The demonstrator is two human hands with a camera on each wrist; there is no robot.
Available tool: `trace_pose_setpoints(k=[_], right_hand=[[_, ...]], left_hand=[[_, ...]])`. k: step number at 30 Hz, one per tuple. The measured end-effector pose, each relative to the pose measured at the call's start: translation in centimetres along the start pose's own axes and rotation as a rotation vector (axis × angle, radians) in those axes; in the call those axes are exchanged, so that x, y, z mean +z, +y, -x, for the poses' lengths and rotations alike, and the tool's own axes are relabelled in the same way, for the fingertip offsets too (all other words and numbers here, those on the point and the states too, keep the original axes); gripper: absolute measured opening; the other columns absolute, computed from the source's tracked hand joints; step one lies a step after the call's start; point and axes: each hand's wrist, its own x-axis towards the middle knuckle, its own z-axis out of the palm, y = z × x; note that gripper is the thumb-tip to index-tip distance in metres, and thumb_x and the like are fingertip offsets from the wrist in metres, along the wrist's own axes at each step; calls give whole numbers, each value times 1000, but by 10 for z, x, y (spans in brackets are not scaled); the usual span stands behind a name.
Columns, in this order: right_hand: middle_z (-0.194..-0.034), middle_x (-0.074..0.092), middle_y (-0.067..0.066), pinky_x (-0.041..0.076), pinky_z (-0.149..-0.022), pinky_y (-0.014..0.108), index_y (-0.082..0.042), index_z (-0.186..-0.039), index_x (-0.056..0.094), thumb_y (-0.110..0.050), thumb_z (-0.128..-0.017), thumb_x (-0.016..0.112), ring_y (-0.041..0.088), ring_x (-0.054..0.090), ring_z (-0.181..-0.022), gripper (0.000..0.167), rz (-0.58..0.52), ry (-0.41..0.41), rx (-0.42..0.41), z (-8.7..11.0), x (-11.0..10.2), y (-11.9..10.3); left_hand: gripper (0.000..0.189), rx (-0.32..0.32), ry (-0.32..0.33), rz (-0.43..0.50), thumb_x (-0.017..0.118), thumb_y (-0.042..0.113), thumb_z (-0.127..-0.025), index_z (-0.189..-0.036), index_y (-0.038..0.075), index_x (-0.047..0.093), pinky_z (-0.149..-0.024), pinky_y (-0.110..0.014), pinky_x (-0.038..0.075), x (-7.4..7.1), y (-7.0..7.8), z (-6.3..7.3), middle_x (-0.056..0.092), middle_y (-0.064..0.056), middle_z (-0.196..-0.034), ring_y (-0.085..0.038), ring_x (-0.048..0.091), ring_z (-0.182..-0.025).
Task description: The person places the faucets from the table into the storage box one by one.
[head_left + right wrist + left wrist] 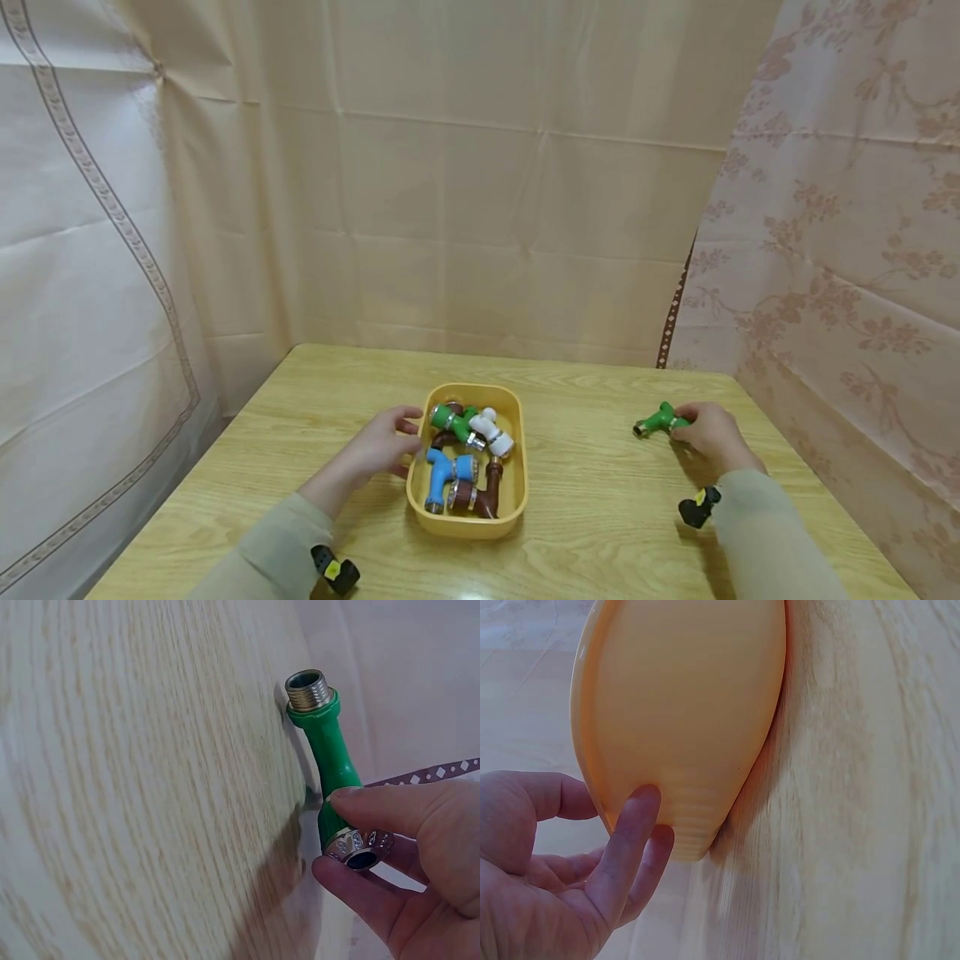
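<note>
At the table's right side my right hand [712, 429] pinches a green plastic pipe fitting [335, 761] between thumb and fingers. A threaded metal end points away from the hand, and a patterned metal collar sits by the fingertips. Over by the yellow basket [465, 527], my left hand [378, 446] has its spread fingers against the outer left wall; in the left wrist view the fingertips [645, 799] lie along that wall. Inside the basket lie another green fitting [453, 427], a white one [491, 433], a blue one [441, 475] and brown ones [487, 496].
The wooden table [585, 500] carries the basket near its middle. A beige cloth [480, 208] hangs behind it, with a white cloth [82, 292] on the left and a flower-patterned cloth [847, 250] on the right.
</note>
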Motion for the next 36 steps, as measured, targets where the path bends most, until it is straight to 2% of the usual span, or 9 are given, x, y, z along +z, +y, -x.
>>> trace_pose_setpoints(k=[5, 9, 12, 18, 23, 30, 36], right_hand=[[-128, 58, 32, 56, -74, 41, 11, -133, 58, -6, -92, 72, 36, 60, -101, 47, 3, 8, -4, -3, 1, 0], [-129, 59, 31, 54, -88, 54, 9, -131, 61, -6, -92, 72, 44, 56, -114, 43, 4, 1, -29, -3, 1, -2], [-128, 60, 30, 52, -91, 57, 7, -129, 63, -7, -93, 71, 45, 55, -116, 40, 34, 0, -61, -2, 0, -7], [-122, 64, 27, 54, -79, 44, 7, -127, 65, -11, -93, 72, 35, 59, -100, 40, 118, 29, -118, -3, -2, -20], [-115, 67, 24, 54, -70, 37, 8, -127, 64, -10, -92, 72, 27, 61, -87, 40, 113, 35, -128, -3, -1, -32], [-114, 66, 25, 58, -68, 37, 9, -126, 63, -7, -91, 73, 25, 66, -85, 41, 89, 25, -189, -1, 2, -47], [-115, 66, 23, 59, -72, 38, 8, -127, 64, -8, -91, 73, 27, 66, -92, 40, 68, 6, -206, -1, 5, -58]], left_hand=[[56, -4, 3, -6, 63, 0, -92, -145, -1, 48, -61, -42, 62, 0, 0, 0, 52, -21, -120, -30, 64, -92], [56, -8, 4, -18, 63, 0, -91, -145, -1, 48, -61, -42, 62, 0, 1, 1, 52, -20, -120, -30, 64, -92], [56, -10, 3, -21, 63, 0, -91, -145, -1, 48, -61, -42, 62, 0, 1, 1, 52, -20, -119, -30, 64, -92], [55, -2, 4, -13, 63, 0, -92, -145, -1, 48, -61, -42, 62, 0, 1, 1, 52, -20, -119, -29, 64, -91], [55, 1, 4, -10, 63, 0, -92, -145, -2, 48, -61, -42, 62, 0, 0, 0, 52, -21, -118, -29, 64, -89], [56, 1, 7, -8, 63, -1, -91, -145, -2, 48, -61, -42, 62, 1, 0, 0, 53, -21, -119, -29, 64, -89], [56, -4, 5, -15, 63, 1, -92, -145, -1, 47, -61, -42, 62, 0, 1, 1, 53, -21, -120, -29, 64, -91]])
